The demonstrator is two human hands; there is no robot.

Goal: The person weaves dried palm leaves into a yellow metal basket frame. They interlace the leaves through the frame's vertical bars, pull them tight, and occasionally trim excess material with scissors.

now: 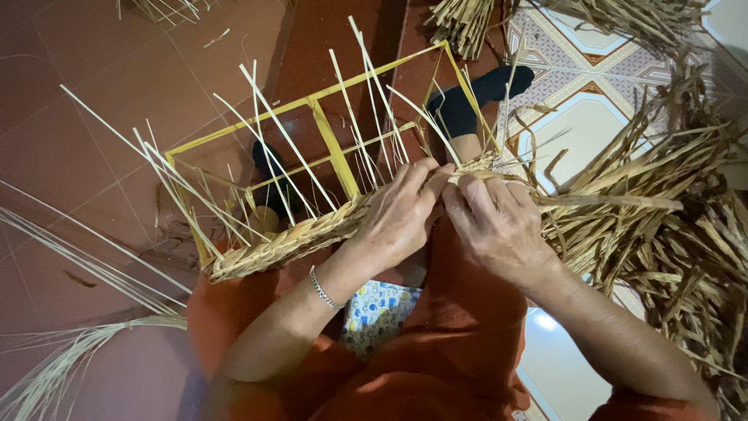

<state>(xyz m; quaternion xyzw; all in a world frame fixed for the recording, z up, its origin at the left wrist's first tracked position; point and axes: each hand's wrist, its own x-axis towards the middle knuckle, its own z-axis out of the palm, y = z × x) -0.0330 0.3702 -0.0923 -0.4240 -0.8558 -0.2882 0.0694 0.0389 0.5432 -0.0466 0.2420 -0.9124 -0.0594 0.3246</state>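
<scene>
Rectangular frame (331, 140): bright yellow bars. Braided rim (288, 243) along its near edge: pale tan straw, plaited in a diagonal weave. Upright strips (273, 125): cream-white. Loose dried fibre pile (662, 210): dull brown-tan. Long strands (70, 249) at the left: pale straw. Floor (101, 86): dark red-brown tiles; tiled section (576, 86) at the upper right: white with ornate geometric borders in orange and grey. Socks (475, 97): black. Clothing (452, 335): rust orange. Cloth patch (378, 312): white, printed with blue and yellow figures. Bracelet (321, 288): silver.

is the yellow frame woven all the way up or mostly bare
Mostly bare: the yellow frame has a woven braid along only its near edge, where both hands work; loose pale strips cross its open bars.
</scene>
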